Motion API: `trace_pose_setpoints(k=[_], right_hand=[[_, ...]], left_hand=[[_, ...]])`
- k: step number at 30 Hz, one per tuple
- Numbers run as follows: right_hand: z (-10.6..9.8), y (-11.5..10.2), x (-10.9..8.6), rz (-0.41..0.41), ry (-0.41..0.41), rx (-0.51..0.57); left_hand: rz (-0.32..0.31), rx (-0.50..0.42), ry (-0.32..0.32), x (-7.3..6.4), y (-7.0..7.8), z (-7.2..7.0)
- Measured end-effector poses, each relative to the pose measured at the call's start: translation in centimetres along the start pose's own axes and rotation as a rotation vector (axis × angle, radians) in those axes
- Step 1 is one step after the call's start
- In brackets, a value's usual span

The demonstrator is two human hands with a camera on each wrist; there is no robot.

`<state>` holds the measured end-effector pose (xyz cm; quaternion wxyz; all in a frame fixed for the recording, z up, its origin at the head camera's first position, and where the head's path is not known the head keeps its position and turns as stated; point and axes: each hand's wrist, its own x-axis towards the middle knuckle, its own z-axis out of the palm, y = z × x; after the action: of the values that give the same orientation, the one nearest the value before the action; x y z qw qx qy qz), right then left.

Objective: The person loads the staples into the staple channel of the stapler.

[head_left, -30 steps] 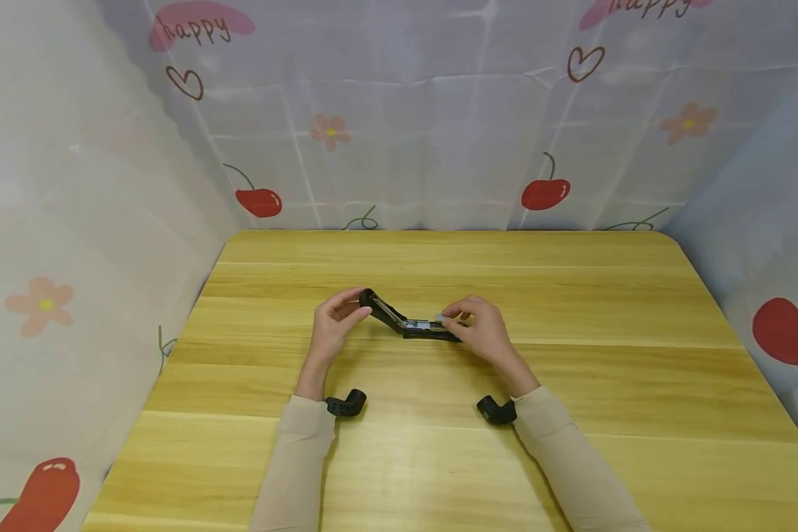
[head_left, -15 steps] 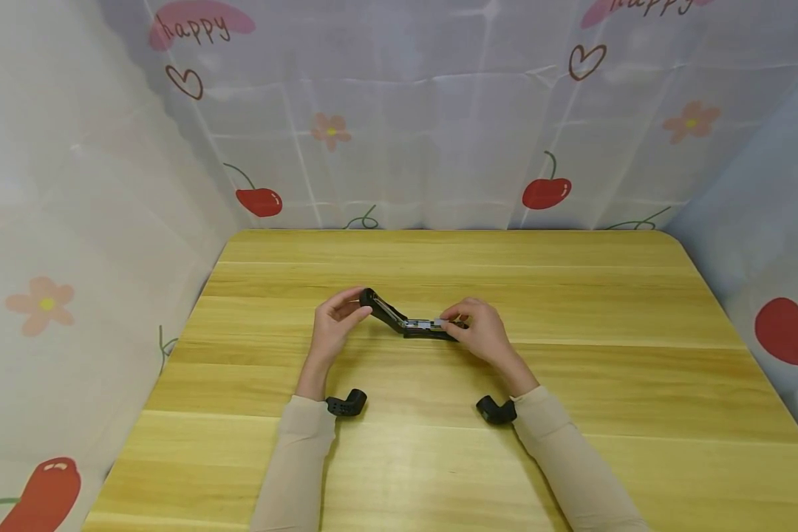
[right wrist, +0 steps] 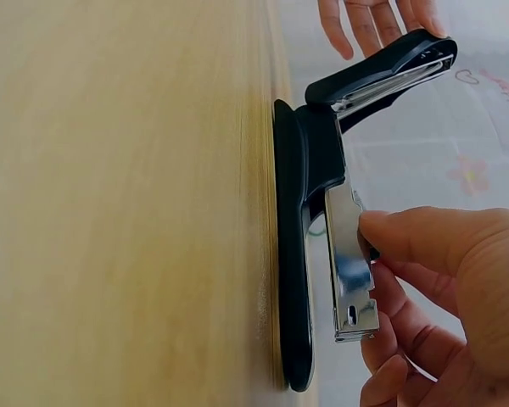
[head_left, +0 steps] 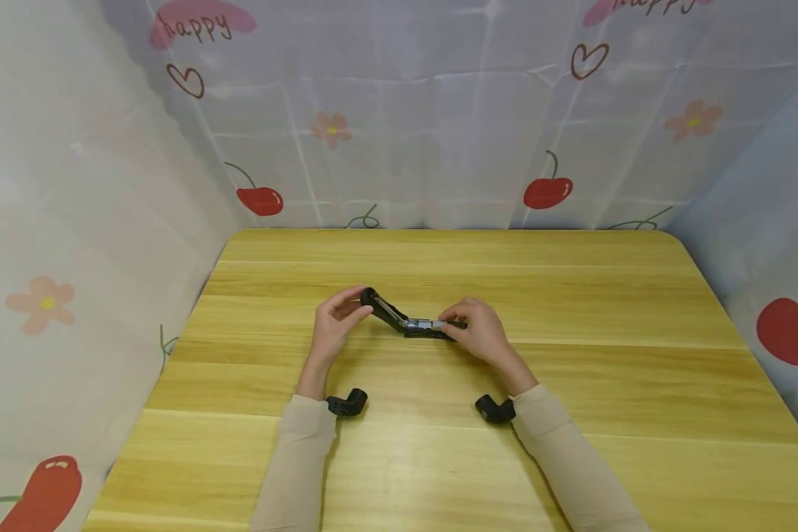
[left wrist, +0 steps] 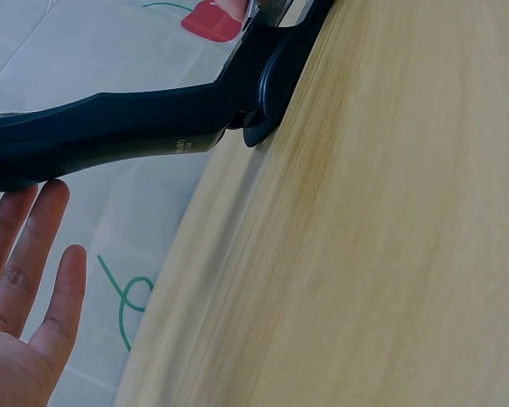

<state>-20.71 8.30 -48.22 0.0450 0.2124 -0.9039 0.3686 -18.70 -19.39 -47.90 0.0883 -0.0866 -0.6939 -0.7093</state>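
Observation:
A black stapler (head_left: 386, 313) stands on the wooden table, its top arm swung up and back to the left. In the head view my left hand (head_left: 335, 323) holds the raised end between thumb and fingers. Its lower fingers (left wrist: 68, 288) are straight, in the left wrist view. My right hand (right wrist: 475, 288) is at the silver staple magazine (right wrist: 346, 254), thumb on one side and fingers on the other. It pinches a small pale strip of staples (head_left: 437, 324) lying along the magazine channel. The fingers hide most of that strip.
The pale wooden table (head_left: 439, 458) has a rounded far edge. Curtains (head_left: 439, 111) printed with cherries and flowers stand behind it and at both sides. A black wrist camera (head_left: 348, 403) sits at the left cuff, another wrist camera (head_left: 495, 408) at the right.
The staple strip, tilted up above the magazine a second ago, has come down and now lies flat along it in my right hand. My left hand and the stapler have stayed put.

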Motion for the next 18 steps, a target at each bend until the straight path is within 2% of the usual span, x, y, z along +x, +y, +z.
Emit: trace_pose_setpoints(k=[18], right_hand=[[-0.02,-0.49,0.19,0.023,-0.039,-0.029]], left_hand=[[-0.014,0.009,0.008,-0.03,0.16,0.08]])
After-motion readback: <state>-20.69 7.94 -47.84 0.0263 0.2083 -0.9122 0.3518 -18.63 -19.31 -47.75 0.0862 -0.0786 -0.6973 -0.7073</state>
